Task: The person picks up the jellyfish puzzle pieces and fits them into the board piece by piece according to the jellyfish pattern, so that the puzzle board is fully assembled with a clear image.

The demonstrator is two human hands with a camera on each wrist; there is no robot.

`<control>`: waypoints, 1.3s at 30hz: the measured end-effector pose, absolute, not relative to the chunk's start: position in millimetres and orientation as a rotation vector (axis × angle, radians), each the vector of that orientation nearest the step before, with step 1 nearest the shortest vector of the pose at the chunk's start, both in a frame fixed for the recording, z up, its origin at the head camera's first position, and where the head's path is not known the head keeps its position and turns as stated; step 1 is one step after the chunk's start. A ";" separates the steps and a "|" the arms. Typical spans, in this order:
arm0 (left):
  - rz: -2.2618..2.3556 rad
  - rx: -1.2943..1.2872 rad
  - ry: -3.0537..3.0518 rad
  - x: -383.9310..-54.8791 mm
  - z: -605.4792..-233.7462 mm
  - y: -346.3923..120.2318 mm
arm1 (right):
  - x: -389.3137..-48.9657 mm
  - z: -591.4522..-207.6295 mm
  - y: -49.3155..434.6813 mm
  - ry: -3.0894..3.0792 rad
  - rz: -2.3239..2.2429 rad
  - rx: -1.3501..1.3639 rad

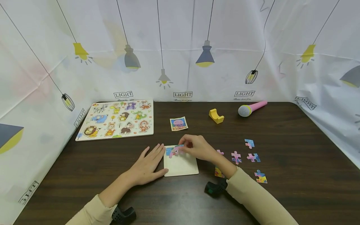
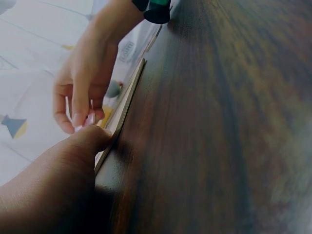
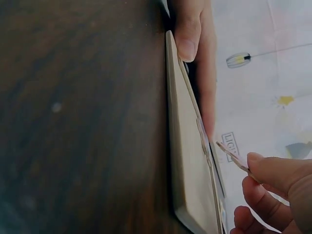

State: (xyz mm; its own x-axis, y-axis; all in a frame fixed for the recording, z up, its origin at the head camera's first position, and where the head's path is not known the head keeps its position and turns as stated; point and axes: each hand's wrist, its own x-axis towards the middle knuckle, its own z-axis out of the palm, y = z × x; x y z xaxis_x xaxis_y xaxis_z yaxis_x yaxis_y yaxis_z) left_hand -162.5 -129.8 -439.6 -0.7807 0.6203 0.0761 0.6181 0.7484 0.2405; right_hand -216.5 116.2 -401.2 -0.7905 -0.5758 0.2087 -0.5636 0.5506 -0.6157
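A small pale puzzle board [image 1: 182,167] lies on the dark table in front of me. My left hand [image 1: 147,165] rests flat along its left edge with fingers extended, the thumb [image 2: 95,139] touching the near corner. Over the top of the board, my right hand [image 1: 198,148] pinches a jigsaw piece [image 3: 234,157] between thumb and fingers. The right wrist view shows that piece tilted and raised off the board. A blue-and-pink piece [image 1: 170,152] sits in the board's upper left corner. The right fingers partly cover the board's upper right.
Several loose jigsaw pieces [image 1: 236,157] lie to the right, some partly behind my right forearm. Beyond the board are a picture card [image 1: 178,124], a yellow curved block [image 1: 216,116] and a pink toy microphone [image 1: 252,108]. An animal puzzle board [image 1: 132,126] lies back left.
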 end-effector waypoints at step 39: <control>0.371 1.055 2.928 -161.4 -434.6 -129.2 | -212.2 -424.2 100.5 3.032 -0.943 -0.867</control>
